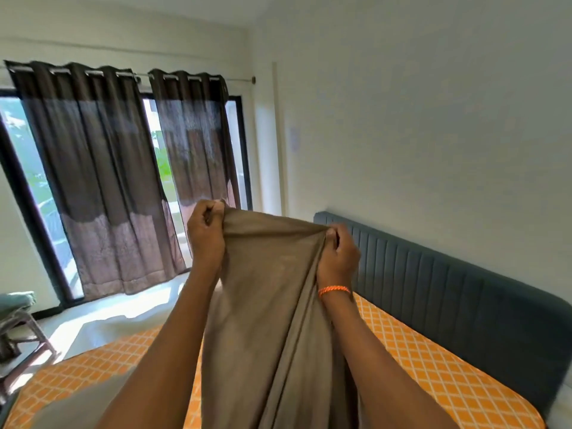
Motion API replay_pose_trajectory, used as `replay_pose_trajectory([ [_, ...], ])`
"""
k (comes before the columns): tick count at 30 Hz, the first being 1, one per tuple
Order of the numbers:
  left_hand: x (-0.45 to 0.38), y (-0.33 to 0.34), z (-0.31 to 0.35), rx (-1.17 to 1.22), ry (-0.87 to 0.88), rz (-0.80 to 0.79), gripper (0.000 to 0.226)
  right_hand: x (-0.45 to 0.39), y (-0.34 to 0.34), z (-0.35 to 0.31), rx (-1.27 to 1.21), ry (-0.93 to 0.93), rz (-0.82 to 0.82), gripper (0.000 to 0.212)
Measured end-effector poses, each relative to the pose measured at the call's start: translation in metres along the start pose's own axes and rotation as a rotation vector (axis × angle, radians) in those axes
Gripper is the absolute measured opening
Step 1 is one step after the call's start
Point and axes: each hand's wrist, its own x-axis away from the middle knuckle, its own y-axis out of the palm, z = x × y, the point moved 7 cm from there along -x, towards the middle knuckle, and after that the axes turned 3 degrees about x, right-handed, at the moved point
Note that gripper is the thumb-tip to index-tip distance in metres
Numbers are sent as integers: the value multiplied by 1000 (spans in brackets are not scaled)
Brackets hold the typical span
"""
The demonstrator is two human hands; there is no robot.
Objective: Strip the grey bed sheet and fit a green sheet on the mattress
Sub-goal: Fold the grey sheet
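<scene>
Head view, far left: a dark chair (18, 332) stands on the pale floor (102, 314) with a folded greenish cloth (17, 300) on its seat. Behind it, brown curtains (96, 181) hang from a rod across tall dark-framed glass doors, with daylight and greenery showing through the gaps.

Next comes the left hand (205, 233), raised above the bed with its fingers curled, pinching one upper corner of the grey bed sheet (269, 305). That sheet, grey-brown in this light, is stretched between both hands and falls in long folds down between the forearms to the bottom edge of the picture. More of the same cloth lies bunched on the bed at lower left.

Under the arms is the mattress (433, 366), bare on the right and in a strip at the left, covered in orange fabric with a white diamond grid.

To the right of the sheet's top edge, the right hand (339, 252) grips the other upper corner, fingers curled and thumb pressed on the fabric. An orange thread band (334, 290) circles that wrist.

Further right, a dark blue-grey padded headboard (448, 292) with vertical channels runs along the white wall (433, 119), just beside the mattress edge.
</scene>
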Motion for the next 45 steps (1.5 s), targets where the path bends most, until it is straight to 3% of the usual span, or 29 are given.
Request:
replay_pose_trajectory([
  [10, -113, -28, 141, 29, 270, 143, 18, -157, 46, -194, -196, -340, -27, 17],
  [16, -164, -56, 228, 25, 437, 237, 19, -192, 50, -278, -407, -429, -123, 18],
  [22, -152, -84, 160, -8, 249, 216, 16, -129, 80, -215, -459, -204, -583, 25],
  [27, -119, -87, 110, -74, 164, 200, 23, -48, 85, -135, -476, 45, -741, 29],
  [31, -106, -70, 95, -62, 142, 143, 27, 4, 81, -90, -474, 119, -749, 32],
  [38, -93, -37, 96, -85, 143, 38, 26, 66, 68, -72, -407, 21, -654, 7],
  [41, -96, -27, 99, -75, 152, 7, 26, 74, 64, -83, -370, -65, -589, 29],
  [45, -100, -19, 102, -75, 162, -29, 24, 69, 57, -92, -287, -190, -403, 27],
])
